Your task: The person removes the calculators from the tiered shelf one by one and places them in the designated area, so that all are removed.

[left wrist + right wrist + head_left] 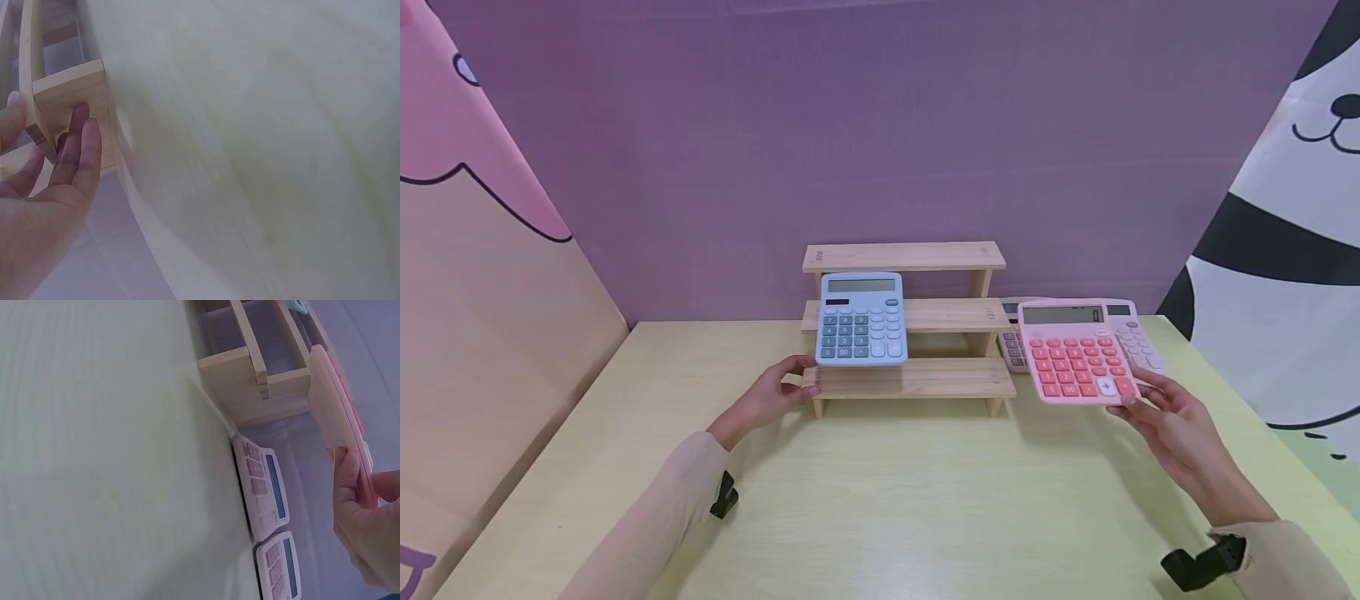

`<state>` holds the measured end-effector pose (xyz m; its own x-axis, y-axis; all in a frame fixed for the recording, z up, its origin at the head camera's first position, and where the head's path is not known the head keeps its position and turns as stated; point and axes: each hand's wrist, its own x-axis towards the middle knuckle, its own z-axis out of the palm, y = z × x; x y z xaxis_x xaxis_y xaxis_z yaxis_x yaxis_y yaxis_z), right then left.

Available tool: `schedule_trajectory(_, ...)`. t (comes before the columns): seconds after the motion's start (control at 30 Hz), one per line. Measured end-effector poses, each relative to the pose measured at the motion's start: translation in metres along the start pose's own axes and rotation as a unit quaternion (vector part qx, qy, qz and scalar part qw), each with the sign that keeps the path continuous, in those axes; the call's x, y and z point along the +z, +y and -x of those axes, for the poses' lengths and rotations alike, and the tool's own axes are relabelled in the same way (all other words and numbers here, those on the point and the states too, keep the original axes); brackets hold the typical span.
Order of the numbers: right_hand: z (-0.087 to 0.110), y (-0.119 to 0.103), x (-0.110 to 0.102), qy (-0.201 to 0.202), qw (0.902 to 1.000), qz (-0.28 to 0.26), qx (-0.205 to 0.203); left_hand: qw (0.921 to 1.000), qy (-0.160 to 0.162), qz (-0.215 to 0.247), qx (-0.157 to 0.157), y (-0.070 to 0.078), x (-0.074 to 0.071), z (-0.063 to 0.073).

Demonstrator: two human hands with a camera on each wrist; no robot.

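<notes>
My left hand grips the left end of the lowest step of a three-step wooden display stand, thumb above the board and fingers curled beneath it in the left wrist view. A light blue calculator leans upright on the stand's left side, its lower edge at the bottom step. To the right of the stand, my right hand holds a pink calculator by its lower right corner, keys facing the head camera. The right wrist view shows this pink calculator raised off the table, pinched between thumb and fingers.
Two paler calculators, one nearer the stand and one farther right, lie behind the held one, partly hidden in the head view. A purple backdrop rises behind the light wooden table. Printed cartoon panels flank both sides.
</notes>
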<state>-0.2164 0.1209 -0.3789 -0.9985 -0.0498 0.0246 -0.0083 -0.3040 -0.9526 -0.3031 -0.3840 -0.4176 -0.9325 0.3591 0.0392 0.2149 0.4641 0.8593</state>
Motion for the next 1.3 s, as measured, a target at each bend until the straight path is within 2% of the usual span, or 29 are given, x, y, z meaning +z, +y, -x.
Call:
schedule_trajectory(0.3,0.000,0.010,-0.011,-0.030,0.9994,-0.017,-0.003,1.0000,0.000,0.000,0.004,0.000,0.000,-0.001)
schedule_trajectory(0.53,-0.001,0.017,-0.016,-0.026,0.9993,-0.026,0.009,1.0000,0.006,0.003,-0.006,0.002,0.000,-0.002)
schedule_trajectory(1.3,-0.003,0.033,-0.022,0.002,0.9966,0.029,0.077,0.9998,0.003,0.006,-0.021,0.002,0.000,0.000)
